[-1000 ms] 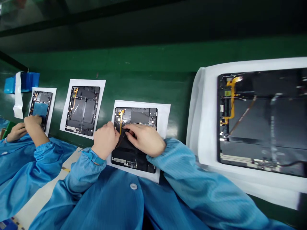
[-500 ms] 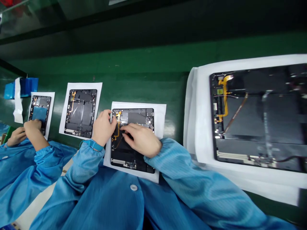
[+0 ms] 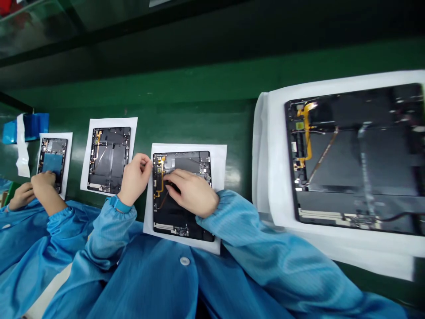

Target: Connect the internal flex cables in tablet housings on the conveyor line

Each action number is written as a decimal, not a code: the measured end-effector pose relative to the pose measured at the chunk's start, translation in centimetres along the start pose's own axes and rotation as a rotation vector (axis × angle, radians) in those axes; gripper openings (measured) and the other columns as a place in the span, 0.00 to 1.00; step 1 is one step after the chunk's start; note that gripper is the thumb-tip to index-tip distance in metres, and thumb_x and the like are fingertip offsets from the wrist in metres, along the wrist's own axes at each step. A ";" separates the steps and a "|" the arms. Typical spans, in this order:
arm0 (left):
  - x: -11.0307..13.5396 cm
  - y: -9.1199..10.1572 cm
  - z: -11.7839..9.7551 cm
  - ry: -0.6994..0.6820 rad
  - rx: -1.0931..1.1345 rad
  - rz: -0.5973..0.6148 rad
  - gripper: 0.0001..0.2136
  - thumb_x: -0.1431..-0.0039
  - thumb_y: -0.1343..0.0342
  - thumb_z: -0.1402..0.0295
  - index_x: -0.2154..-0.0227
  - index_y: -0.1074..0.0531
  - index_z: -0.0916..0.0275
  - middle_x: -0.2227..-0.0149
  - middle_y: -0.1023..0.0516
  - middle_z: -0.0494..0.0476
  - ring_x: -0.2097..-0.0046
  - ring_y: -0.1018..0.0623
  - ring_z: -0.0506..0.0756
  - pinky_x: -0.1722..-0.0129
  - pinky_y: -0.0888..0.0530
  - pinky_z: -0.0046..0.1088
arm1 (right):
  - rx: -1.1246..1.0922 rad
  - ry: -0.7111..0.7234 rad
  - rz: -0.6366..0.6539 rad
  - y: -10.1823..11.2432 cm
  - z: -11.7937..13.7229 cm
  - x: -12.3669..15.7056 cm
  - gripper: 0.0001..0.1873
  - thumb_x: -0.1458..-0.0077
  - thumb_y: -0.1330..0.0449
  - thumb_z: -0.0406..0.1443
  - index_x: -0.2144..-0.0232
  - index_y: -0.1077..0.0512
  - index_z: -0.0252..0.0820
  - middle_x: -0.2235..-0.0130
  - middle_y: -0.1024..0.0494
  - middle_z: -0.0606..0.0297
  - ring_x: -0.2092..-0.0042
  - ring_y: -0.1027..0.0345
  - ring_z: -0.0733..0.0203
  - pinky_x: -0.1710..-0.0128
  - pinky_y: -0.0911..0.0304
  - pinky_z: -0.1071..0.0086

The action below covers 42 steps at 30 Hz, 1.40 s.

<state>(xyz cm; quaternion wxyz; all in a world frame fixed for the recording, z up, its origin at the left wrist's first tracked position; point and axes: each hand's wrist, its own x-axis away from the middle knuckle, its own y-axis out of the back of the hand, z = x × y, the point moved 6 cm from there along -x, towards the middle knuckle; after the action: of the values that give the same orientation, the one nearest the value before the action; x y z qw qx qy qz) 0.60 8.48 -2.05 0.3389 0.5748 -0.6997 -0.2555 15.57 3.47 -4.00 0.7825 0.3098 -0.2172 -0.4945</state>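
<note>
An opened tablet (image 3: 181, 212) lies on a white foam sheet (image 3: 217, 166) in front of me, its inner parts facing up. My right hand (image 3: 194, 192) reaches over it, thumb and fingers close together beside the yellow flex cable (image 3: 162, 177). What those fingertips grip, if anything, is hidden. My left hand (image 3: 135, 177), with a blue wristband (image 3: 119, 204) at the wrist, is just left of the tablet's upper left corner. Its fingers are curled in with the thumb against them, and I cannot make out anything in them.
Another opened tablet (image 3: 109, 161) lies to my left on its own sheet. At far left, a co-worker's hands (image 3: 44, 184) work on a tablet (image 3: 61, 148) near a blue packet (image 3: 36, 126). On my right, a larger-looking opened tablet (image 3: 348, 173) rests on stacked foam sheets (image 3: 277, 133).
My left hand has come off the tablet's left edge and moved a little left, its fingers curling in. The right hand stays at almost the same spot beside the yellow cable.
</note>
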 end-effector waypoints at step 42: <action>-0.9 0.0 0.0 -0.072 0.126 -0.047 0.04 0.42 0.42 0.68 0.68 0.25 0.62 0.61 0.25 0.55 0.70 0.29 0.47 0.69 0.30 0.24 | -0.686 -0.342 -0.190 -1.8 -1.3 -2.0 0.21 0.49 0.47 0.27 0.52 0.29 0.42 0.50 0.21 0.58 0.61 0.22 0.60 0.53 0.27 0.61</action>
<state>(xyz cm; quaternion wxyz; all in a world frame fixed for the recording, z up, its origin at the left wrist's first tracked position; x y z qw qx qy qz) 0.72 9.32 -2.21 0.2705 0.6015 -0.7126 -0.2393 14.48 5.05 -6.27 0.7438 -0.0380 -0.1368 -0.6531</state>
